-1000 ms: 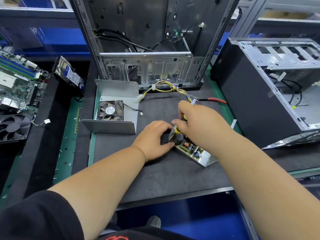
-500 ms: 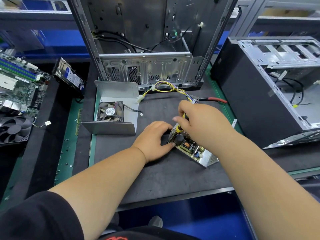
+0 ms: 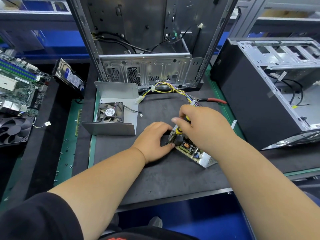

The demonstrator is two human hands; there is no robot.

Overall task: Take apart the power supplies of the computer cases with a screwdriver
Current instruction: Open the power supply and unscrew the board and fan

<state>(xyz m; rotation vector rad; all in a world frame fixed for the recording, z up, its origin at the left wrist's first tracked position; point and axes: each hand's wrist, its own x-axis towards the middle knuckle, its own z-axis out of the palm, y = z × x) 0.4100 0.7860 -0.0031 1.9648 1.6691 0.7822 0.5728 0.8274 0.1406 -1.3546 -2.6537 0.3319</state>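
Note:
The opened power supply [image 3: 192,150] lies on the black mat, its circuit board bare in a metal tray. My left hand [image 3: 153,142] grips its left end, thumb against the near corner. My right hand [image 3: 202,127] holds a yellow-and-black screwdriver [image 3: 180,129] upright over the board's left part; the tip is hidden among the components. A yellow and black cable bundle [image 3: 166,89] runs from the supply toward the back. The removed metal cover with its fan [image 3: 110,112] lies to the left.
An open computer case [image 3: 147,49] stands upright at the back. A second case [image 3: 270,90] lies on its side at the right. Red-handled pliers [image 3: 214,100] lie behind my right hand. A motherboard [image 3: 17,84], hard drive [image 3: 71,78] and loose fan [image 3: 12,129] sit at the left.
My right hand has turned slightly on the screwdriver, forefinger now stretched out to the left. My left hand and the power supply have stayed put.

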